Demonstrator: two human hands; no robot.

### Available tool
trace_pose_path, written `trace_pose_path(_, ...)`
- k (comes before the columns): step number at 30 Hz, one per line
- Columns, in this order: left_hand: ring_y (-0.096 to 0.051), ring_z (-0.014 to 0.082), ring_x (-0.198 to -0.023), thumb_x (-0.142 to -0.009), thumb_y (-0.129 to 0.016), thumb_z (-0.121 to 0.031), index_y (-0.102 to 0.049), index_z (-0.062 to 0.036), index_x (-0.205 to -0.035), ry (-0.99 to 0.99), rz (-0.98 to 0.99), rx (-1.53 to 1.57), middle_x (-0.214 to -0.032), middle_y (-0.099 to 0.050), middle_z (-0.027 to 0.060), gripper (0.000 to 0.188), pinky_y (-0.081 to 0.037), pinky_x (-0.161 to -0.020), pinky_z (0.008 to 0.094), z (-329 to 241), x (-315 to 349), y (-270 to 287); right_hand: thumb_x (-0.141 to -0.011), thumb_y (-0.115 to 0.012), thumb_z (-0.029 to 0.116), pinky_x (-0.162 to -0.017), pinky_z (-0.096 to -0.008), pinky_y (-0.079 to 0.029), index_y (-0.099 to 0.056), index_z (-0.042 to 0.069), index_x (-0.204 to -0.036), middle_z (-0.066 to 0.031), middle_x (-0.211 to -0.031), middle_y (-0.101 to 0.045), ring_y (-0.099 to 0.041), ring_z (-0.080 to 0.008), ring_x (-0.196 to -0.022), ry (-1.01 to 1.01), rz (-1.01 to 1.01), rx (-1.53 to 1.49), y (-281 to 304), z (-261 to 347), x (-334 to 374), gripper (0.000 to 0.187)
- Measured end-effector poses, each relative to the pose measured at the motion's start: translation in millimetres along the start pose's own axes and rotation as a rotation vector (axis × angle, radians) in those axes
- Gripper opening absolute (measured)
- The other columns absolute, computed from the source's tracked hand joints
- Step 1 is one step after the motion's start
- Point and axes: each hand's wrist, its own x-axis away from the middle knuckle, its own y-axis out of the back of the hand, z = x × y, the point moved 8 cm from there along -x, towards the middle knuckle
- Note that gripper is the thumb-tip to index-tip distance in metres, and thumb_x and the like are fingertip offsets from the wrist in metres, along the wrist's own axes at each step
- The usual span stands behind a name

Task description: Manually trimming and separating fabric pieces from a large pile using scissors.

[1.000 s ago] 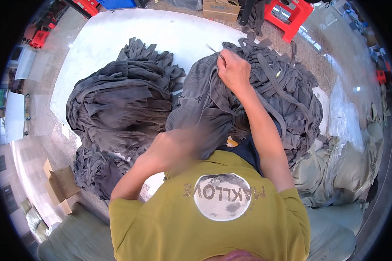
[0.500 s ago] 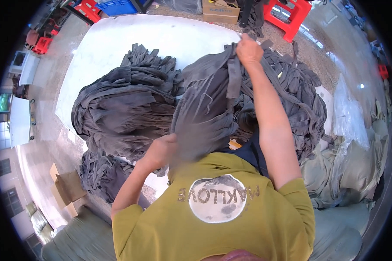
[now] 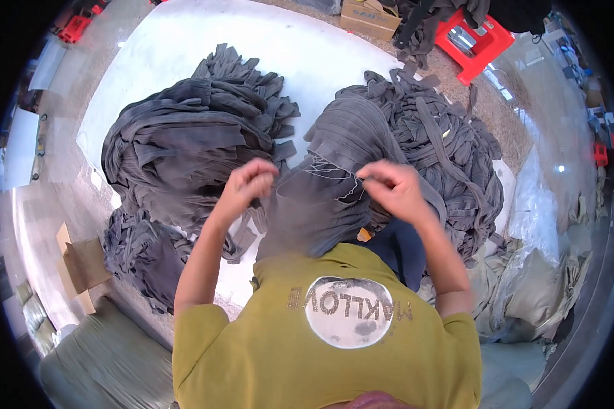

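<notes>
A dark grey piece of knit fabric (image 3: 327, 215) lies bunched in front of me, over my lap at the white table's near side. Loose pale threads (image 3: 331, 167) tangle across its upper middle. My right hand (image 3: 397, 191) pinches at the right end of these threads, fingertips pressed together. At the fabric's left edge, my left hand (image 3: 247, 189) is closed with curled fingers; what it holds is too small to make out. Left of it rises a big pile of grey fabric pieces (image 3: 177, 146), and a looser heap of grey strips (image 3: 457, 150) lies on the right.
The white table top (image 3: 205, 34) spreads beneath the piles. A smaller grey heap (image 3: 143, 252) and an open cardboard box (image 3: 85, 266) sit at lower left. Clear plastic (image 3: 533, 211) and greenish sacks (image 3: 525, 293) lie right. A red stool (image 3: 481, 48) stands at far right.
My right hand has let go of the fabric's far end and come back toward me to the threads. My left hand has risen slightly. The view has shifted, and the threads now show more plainly.
</notes>
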Motion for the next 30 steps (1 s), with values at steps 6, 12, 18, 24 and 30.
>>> trace_pose_path(6,-0.057,0.0146,-0.088,-0.088,-0.061,-0.060,-0.051,-0.0118,-0.127,0.351,-0.074,0.202,-0.108,-0.059,0.0033,0.063,-0.045,-0.084,0.0291,152,-94,12,-0.086,-0.066,0.009,-0.055,-0.0339,-0.042,-0.060,0.000,-0.083,-0.0130,-0.068,-0.055,-0.055,-0.0270,-0.059,0.034,0.176,0.257,-28,-5,31,0.012)
trace_pose_path(12,-0.066,0.0162,-0.093,-0.095,-0.062,-0.043,-0.060,-0.0013,-0.126,0.367,0.014,0.763,-0.108,-0.068,0.0072,0.052,-0.054,-0.077,0.0297,108,-120,-68,-0.090,-0.066,0.011,-0.048,-0.0239,-0.040,-0.062,0.000,-0.083,-0.0026,-0.064,-0.057,-0.050,-0.0066,-0.050,-0.422,-0.075,0.157,31,-33,113,0.014)
trace_pose_path(18,-0.069,0.0187,-0.083,-0.089,-0.068,-0.012,-0.064,-0.0031,-0.113,0.085,-0.319,0.706,-0.099,-0.071,0.0087,0.026,-0.058,-0.075,0.0326,63,-113,15,-0.093,-0.061,0.013,-0.056,-0.0273,-0.042,-0.059,0.000,-0.081,-0.0009,-0.065,-0.055,-0.051,-0.0088,-0.059,-0.477,-0.322,0.517,116,-88,216,0.017)
trace_pose_path(24,-0.069,0.0198,-0.080,-0.090,-0.067,-0.009,-0.065,-0.0025,-0.107,-0.018,-0.317,0.774,-0.096,-0.070,0.0097,0.018,-0.060,-0.070,0.0345,16,-99,39,-0.092,-0.067,0.015,-0.074,-0.0228,-0.047,-0.067,-0.003,-0.093,-0.0010,-0.090,-0.066,-0.057,-0.0065,-0.080,-0.496,-0.439,0.069,67,-68,139,0.017)
trace_pose_path(30,-0.069,0.0188,-0.081,-0.090,-0.066,-0.008,-0.065,-0.0020,-0.109,-0.115,-0.318,0.817,-0.098,-0.070,0.0099,0.019,-0.060,-0.071,0.0337,-29,-87,32,-0.088,-0.070,0.012,-0.059,-0.0221,-0.040,-0.067,-0.001,-0.089,0.0021,-0.070,-0.058,-0.048,-0.0031,-0.066,-0.286,-0.246,-0.042,-23,-59,28,0.014)
